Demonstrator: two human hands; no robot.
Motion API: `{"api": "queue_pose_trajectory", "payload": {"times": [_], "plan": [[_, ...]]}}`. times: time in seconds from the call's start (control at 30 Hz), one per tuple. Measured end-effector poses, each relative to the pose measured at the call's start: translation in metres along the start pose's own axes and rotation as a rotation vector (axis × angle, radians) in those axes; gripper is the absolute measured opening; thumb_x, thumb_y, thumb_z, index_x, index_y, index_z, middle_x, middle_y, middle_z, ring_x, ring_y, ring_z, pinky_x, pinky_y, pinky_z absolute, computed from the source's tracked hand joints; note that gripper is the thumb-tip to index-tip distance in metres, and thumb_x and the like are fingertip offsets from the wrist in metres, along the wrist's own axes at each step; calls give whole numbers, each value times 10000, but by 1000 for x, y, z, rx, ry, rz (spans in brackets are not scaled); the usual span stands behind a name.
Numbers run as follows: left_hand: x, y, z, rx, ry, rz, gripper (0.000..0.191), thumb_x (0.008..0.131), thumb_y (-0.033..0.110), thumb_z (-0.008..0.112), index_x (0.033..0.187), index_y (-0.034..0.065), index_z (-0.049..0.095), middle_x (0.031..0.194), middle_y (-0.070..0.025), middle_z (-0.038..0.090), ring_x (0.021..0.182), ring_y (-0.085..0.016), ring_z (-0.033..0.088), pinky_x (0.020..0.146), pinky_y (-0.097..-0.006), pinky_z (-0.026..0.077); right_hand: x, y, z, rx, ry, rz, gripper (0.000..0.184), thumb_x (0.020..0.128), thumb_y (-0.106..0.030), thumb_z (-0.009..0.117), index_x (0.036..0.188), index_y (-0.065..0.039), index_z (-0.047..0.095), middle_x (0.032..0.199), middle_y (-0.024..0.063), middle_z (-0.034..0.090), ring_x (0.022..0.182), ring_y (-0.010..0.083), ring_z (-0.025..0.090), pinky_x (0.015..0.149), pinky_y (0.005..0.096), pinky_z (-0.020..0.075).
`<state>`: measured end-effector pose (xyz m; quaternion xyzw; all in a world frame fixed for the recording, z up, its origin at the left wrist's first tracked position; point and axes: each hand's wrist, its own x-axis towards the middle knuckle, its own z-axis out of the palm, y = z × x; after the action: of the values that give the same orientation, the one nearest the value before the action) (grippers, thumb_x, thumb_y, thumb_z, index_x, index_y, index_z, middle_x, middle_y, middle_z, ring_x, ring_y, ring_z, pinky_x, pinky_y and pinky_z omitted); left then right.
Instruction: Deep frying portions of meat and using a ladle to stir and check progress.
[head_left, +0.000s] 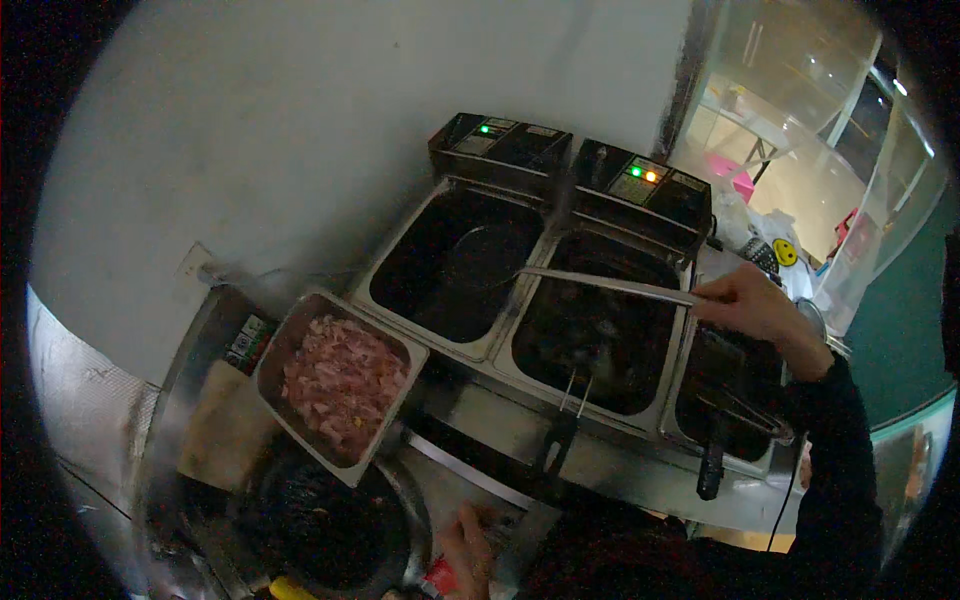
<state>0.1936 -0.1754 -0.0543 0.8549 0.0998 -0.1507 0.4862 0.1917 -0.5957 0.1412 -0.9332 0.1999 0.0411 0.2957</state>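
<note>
My right hand (739, 304) grips the end of a long metal handle (607, 283), which reaches left across the middle fryer tank. At its far end is the round head of a skimmer or ladle (484, 255), dim and set in the dark left tank (416, 262) of a double electric fryer. My left hand (466, 551) is low at the bottom edge, blurred, beside a small red object (441, 576); whether it holds anything is unclear. A fryer basket's black handle (556, 442) sticks out over the front rim of the middle tank, its wire hooks at the rim.
A metal pan of raw cut meat (345, 379) stands left of the fryer, over a dark round pan (322, 517). Another black handle (711, 469) juts from the right-hand tank (720, 367). A pale wall (337, 112) rises behind; plastic bags (776, 232) lie at right.
</note>
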Motion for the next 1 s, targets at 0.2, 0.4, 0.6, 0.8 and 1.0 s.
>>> {"api": "queue_pose_trajectory", "payload": {"times": [0.2, 0.4, 0.6, 0.8, 1.0], "plan": [[-10, 24, 6, -28, -41, 108, 469, 990, 290, 416, 839, -59, 691, 768, -160, 701, 690, -225, 665, 690, -334, 510, -71, 34, -17, 75, 127, 261, 315, 826, -226, 721, 1089, -51, 720, 636, 7, 629, 586, 50, 526, 551, 248, 425], [-11, 26, 12, -298, -186, 63, 455, 1002, 290, 421, 873, -50, 694, 778, -149, 707, 723, -220, 681, 686, -329, 516, -109, 78, -14, -67, 194, 266, 318, 814, -197, 729, 1083, -28, 707, 688, 42, 666, 638, 95, 593, 597, 273, 462], [-12, 27, 16, -131, -101, 81, 476, 1014, 311, 420, 864, -51, 691, 778, -125, 703, 713, -203, 655, 683, -325, 504, -125, 82, 13, -363, 366, 86, 321, 785, -205, 739, 1079, -79, 712, 815, 149, 684, 711, 283, 662, 656, 373, 505], [-15, 28, 17, -197, -60, 117, 488, 1023, 324, 422, 817, -41, 673, 732, -89, 665, 660, -161, 589, 642, -299, 470, -134, 72, 26, -595, 500, 79, 317, 778, -188, 737, 1080, -97, 706, 842, 127, 651, 732, 292, 653, 654, 379, 515], [-12, 15, 18, -304, -99, 135, 499, 1030, 335, 419, 811, -45, 658, 728, -77, 651, 661, -134, 563, 629, -284, 453, -153, 96, 33, -793, 757, -205, 328, 767, -98, 730, 1092, -112, 693, 857, 93, 649, 738, 286, 635, 649, 392, 515]]}}
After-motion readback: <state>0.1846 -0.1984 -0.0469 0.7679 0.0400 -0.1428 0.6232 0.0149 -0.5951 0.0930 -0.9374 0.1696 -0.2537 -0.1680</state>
